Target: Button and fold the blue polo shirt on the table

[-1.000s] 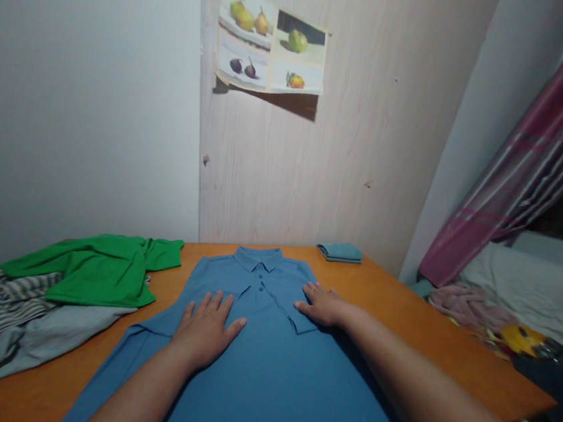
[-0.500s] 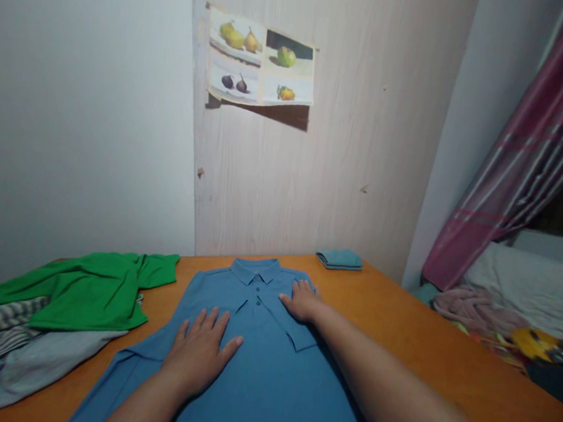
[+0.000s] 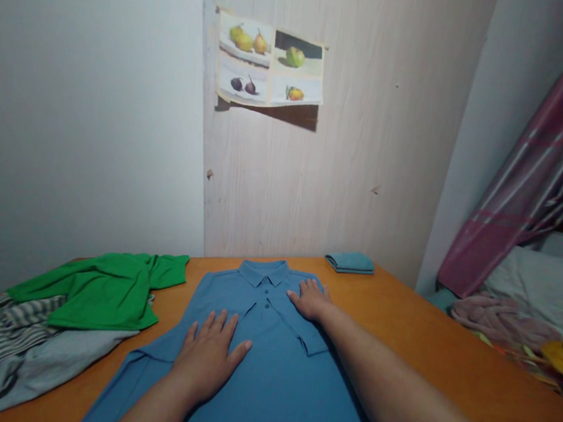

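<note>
A blue long-sleeved polo shirt (image 3: 268,384) lies front up on the table, its buttoned collar at the far end. On the right, one sleeve is folded inward across the chest, its cuff near the middle of that side. The other sleeve (image 3: 130,376) extends down along the left. My left hand (image 3: 213,355) rests flat on the left of the chest, fingers spread. Near the shoulder on the right, my right hand (image 3: 311,300) lies flat on the folded sleeve, fingers extended. Neither hand grips the cloth.
To the left is a loose pile with a green T-shirt (image 3: 112,287), a striped garment (image 3: 11,337) and a grey garment (image 3: 49,364). A folded blue-green cloth (image 3: 351,263) sits at the back of the orange table (image 3: 411,359). A pink curtain (image 3: 510,181) hangs at right.
The whole view has shifted slightly, so everything appears a little farther right. Both hands stay flat at the same places on the shirt.
</note>
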`<action>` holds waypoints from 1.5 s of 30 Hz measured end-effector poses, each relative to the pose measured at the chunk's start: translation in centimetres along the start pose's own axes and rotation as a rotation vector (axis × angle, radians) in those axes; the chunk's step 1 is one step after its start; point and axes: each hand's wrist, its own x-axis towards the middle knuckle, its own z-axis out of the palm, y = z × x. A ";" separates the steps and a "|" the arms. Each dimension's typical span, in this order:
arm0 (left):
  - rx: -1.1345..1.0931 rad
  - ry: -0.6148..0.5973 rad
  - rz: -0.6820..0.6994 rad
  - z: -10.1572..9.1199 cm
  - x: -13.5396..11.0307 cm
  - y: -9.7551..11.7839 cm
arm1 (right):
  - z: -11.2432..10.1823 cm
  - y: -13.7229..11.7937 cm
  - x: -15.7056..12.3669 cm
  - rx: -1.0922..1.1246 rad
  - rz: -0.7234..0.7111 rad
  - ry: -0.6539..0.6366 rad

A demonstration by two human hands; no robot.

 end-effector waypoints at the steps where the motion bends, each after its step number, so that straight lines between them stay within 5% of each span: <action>1: -0.002 -0.001 -0.001 0.0 0.0 0.0 | 0.0 -0.1 -0.1 -0.003 -0.001 0.006; 21: -0.048 0.053 0.008 0.1 -0.2 0.3 | 0.6 -1.4 -8.2 -0.018 -0.140 -0.064; 45: 0.000 0.039 -0.033 0.3 5.3 -0.2 | 0.6 -1.4 -1.6 -0.016 -0.156 -0.051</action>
